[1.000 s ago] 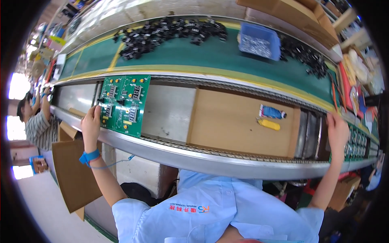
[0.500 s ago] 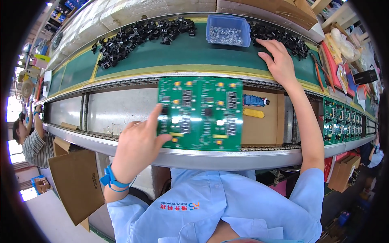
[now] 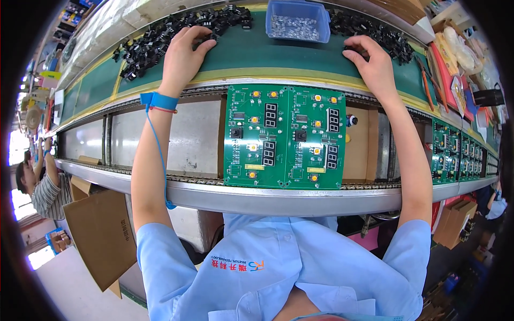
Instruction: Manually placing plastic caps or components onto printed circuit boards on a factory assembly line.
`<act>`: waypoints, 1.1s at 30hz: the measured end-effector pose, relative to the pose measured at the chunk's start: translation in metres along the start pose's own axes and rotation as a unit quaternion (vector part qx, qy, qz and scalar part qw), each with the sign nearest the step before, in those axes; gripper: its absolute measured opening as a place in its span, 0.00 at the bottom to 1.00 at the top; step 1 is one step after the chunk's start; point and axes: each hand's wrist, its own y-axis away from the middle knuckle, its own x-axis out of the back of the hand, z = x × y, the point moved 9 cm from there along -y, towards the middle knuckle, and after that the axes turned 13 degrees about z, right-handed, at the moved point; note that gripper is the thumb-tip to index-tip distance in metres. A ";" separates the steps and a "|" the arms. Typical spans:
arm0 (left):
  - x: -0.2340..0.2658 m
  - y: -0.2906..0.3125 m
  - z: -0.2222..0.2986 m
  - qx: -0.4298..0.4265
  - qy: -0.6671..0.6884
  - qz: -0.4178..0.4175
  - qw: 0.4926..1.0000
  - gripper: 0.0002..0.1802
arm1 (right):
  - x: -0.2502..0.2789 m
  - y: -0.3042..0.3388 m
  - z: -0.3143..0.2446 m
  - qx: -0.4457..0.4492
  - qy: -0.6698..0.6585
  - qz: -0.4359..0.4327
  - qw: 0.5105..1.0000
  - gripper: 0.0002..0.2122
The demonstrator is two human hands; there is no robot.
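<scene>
at the far left a person in a striped shirt [image 3: 48, 192] stands by the line, arms raised to it. right of them, on the near side of the rail [image 3: 300, 200], a brown box [image 3: 101, 238] hangs open. on the green mat [image 3: 251, 56], across the far side, lies the left pile [image 3: 152, 45] of small black parts. the left hand [image 3: 184, 56] reaches over the rail to the near right edge of this pile, palm down, fingers curled and thumb near them; i cannot tell whether they are clamped on a part. a blue strap [image 3: 160, 101] circles its wrist, its cord running nearer.

in the middle the green board [image 3: 285, 136] lies flat across the track, between the forearms, touched by neither hand. far of it sits a blue bin [image 3: 299, 7] of clear parts [image 3: 297, 27]. to its right, the right hand [image 3: 377, 67] bends at the near left edge of the right pile [image 3: 396, 40]; whether its thumb and fingers meet on a part i cannot tell. farther right are orange-handled pliers [image 3: 426, 85] and, nearer, more boards [image 3: 447, 152].
</scene>
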 end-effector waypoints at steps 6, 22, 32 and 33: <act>0.014 0.020 0.026 0.147 0.170 -0.050 0.973 0.15 | 0.002 -0.001 -0.001 -0.008 -0.007 -0.001 1.000 0.11; 0.031 0.062 0.097 -0.093 0.025 -0.127 0.987 0.09 | -0.003 0.003 0.001 -0.022 -0.049 -0.037 0.998 0.09; 0.028 0.065 0.126 -0.193 -0.029 -0.106 0.975 0.10 | -0.002 0.005 -0.013 0.059 -0.018 -0.051 0.997 0.08; 0.026 0.065 0.127 -0.200 -0.025 -0.104 0.974 0.11 | 0.000 0.006 -0.012 0.060 -0.018 -0.052 0.997 0.08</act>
